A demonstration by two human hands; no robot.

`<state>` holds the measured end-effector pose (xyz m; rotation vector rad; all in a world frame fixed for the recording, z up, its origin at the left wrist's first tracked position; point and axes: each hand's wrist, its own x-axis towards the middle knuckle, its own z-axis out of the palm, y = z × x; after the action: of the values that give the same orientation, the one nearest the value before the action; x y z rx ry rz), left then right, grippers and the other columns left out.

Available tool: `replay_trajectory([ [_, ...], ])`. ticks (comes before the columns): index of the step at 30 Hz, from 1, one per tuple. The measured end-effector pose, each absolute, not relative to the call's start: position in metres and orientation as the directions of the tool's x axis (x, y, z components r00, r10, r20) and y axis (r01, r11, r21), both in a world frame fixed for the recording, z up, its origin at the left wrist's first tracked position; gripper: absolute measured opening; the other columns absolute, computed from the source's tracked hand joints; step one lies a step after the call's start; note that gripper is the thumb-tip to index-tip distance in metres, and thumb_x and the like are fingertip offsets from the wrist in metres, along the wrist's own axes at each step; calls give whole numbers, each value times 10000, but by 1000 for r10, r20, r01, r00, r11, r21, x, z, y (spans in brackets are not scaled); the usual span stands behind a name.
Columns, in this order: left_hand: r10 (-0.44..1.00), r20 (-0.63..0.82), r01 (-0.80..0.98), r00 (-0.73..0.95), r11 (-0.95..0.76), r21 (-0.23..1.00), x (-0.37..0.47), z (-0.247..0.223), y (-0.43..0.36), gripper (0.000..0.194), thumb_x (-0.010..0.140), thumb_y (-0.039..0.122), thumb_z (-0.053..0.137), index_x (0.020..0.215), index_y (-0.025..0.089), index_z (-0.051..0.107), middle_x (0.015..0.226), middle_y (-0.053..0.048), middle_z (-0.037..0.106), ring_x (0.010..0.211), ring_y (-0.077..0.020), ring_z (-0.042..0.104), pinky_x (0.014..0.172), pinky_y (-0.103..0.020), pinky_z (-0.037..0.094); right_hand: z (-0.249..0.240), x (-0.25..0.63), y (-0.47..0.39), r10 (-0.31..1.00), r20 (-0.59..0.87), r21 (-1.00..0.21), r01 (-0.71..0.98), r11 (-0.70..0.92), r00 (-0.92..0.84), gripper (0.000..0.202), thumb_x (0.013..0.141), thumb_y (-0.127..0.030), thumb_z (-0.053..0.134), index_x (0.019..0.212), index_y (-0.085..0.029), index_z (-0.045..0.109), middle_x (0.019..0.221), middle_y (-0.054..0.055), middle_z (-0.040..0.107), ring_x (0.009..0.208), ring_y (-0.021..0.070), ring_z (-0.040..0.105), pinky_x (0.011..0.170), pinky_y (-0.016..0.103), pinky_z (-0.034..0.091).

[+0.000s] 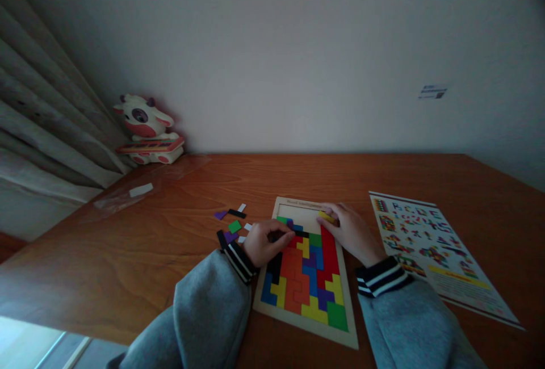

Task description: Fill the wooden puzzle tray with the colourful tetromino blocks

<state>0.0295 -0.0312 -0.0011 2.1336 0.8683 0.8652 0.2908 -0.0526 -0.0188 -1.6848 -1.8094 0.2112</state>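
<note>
The board (304, 322) is mostly filled, bare toward twelve o'clock, loose pieces (234, 226) at ten; right hand (349, 233) holds yellow piece (327, 217), left hand's (263, 242) grip indeterminable.

We hold a yellow block (327, 217) in our right hand (351, 234) at the wooden puzzle board (293, 212), our left hand (263, 242) over its left side, near loose pieces (234, 226).
</note>
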Motion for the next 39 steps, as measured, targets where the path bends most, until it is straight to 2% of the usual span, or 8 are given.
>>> replay_trajectory([
  [4,765,308,314,565,-545,778,29,-2,-31,269,918,396,622,868,157,734,799,-52,724,686,-149,642,623,-241,477,-25,292,-50,942,316,-567,818,91,114,310,860,-394,638,1084,-183,674,965,95,695,847,231,656,771,360,529],
  [8,769,302,311,564,-536,785,30,-2,-31,271,917,399,621,865,159,733,810,-55,724,697,-152,643,622,-240,476,-25,294,-50,941,303,-567,823,49,153,312,864,-387,615,1096,-191,685,949,93,693,795,223,654,714,349,519],
  [10,769,302,314,563,-537,783,30,-2,-31,269,916,398,620,864,159,733,808,-54,723,694,-152,641,618,-240,473,-23,295,-51,944,299,-555,830,54,138,273,883,-391,587,1030,-197,711,903,88,694,772,227,652,707,355,507],
  [14,762,311,309,568,-547,778,30,-4,-30,265,918,393,618,867,159,732,794,-51,719,689,-151,636,622,-244,474,-20,299,-51,956,291,-541,830,132,38,249,931,-357,515,944,-215,719,867,64,702,796,217,660,764,348,506],
  [19,766,301,320,568,-542,777,29,-4,-30,276,921,406,618,866,160,730,792,-50,714,685,-151,637,615,-243,472,-23,306,-50,955,295,-524,841,139,25,292,941,-333,489,1141,-201,655,1047,100,655,937,229,642,862,364,510],
  [26,765,299,324,570,-544,774,30,0,-32,285,918,409,616,860,155,732,785,-51,713,671,-146,623,600,-238,455,-27,302,-53,955,287,-461,885,72,72,447,935,-409,497,1300,-168,592,1081,147,558,1035,298,577,951,477,465],
  [35,766,300,324,569,-544,774,30,1,-32,302,921,428,607,857,159,728,776,-48,711,646,-138,604,574,-231,444,-28,309,-53,966,259,-469,875,121,6,412,876,-392,601,1258,-238,632,1117,112,562,1118,283,560,984,444,454],
  [39,773,299,339,559,-542,769,30,-1,-32,292,918,415,614,865,154,732,786,-51,718,654,-143,619,581,-236,456,-29,309,-52,964,264,-485,868,110,25,351,931,-388,519,1213,-227,650,1109,113,577,1092,268,569,979,441,456],
])
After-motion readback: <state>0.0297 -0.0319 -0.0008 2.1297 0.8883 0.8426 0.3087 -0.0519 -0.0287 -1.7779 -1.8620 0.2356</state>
